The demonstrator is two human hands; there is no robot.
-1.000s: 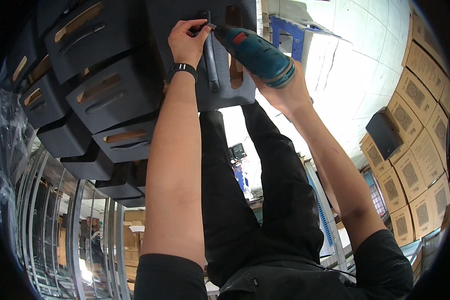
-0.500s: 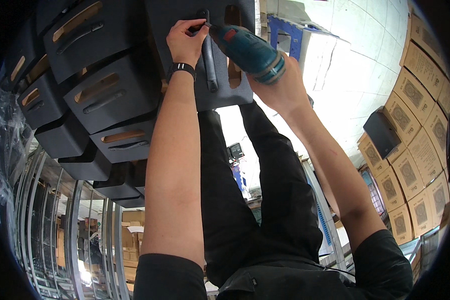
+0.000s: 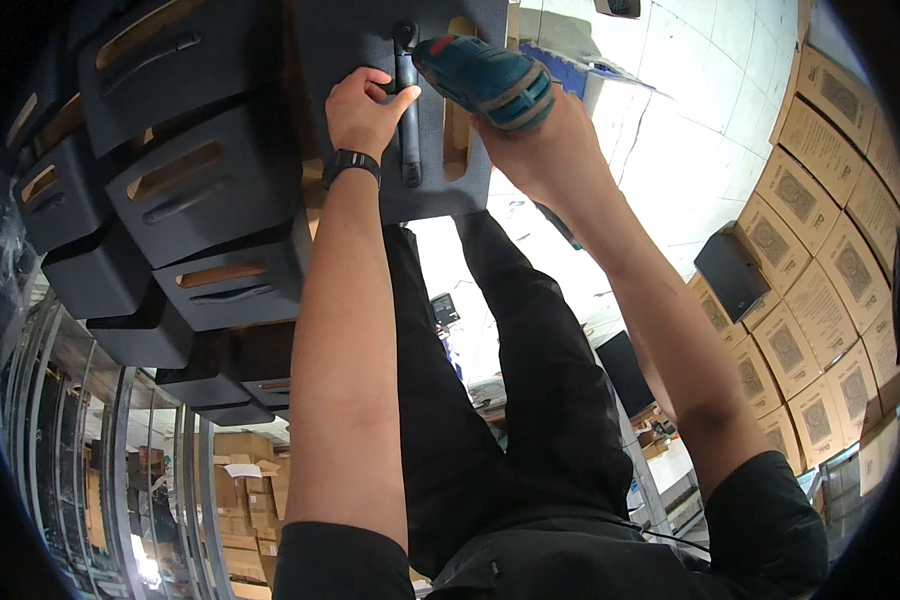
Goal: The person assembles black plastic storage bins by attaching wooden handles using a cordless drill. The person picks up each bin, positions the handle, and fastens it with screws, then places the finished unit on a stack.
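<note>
A dark grey speaker-like box (image 3: 425,200) stands in front of me, with a black strap handle (image 3: 410,140) lengthwise on its face. My left hand (image 3: 360,115) is beside the handle, its thumb tip at the strap and its fingers loosely bent and apart; I see nothing between them. My right hand (image 3: 545,150) grips a teal power screwdriver (image 3: 490,85) by its body. The tool's nose points left, close to the handle's upper end fitting (image 3: 407,38). Its bit is too small to make out. A long slot (image 3: 457,150) in the box lies partly behind the tool.
Several similar dark boxes (image 3: 195,190) with slots and handles are stacked on the left. Metal rails (image 3: 120,450) stand below them. Printed cartons (image 3: 810,290) are piled at right, with a dark panel (image 3: 730,275) against them. A pale tiled floor (image 3: 690,150) lies between.
My left hand has moved down from the upper part of the handle, and its fingers have parted. The screwdriver has shifted slightly up and left in the view, which has itself moved a little.
</note>
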